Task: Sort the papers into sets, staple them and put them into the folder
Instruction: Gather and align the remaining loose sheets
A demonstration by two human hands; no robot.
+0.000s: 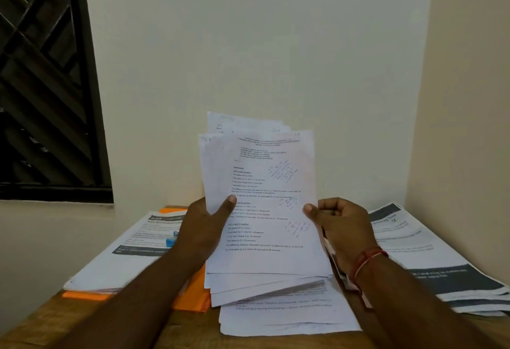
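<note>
I hold a fanned bundle of white printed sheets (262, 205) upright above the table. My left hand (201, 227) grips its left edge, thumb on the front page. My right hand (339, 224) pinches the right edge between thumb and curled fingers. An orange folder (190, 296) lies flat under a pile of printed pages (124, 260) on the left. A small blue stapler (171, 239) sits on that pile. More white sheets (287, 318) lie flat beneath the bundle.
A stack of pages with dark headers (430, 260) lies at the right, close to the side wall. The wooden table (36, 324) meets a cream wall behind. A dark window (41, 86) is at the upper left.
</note>
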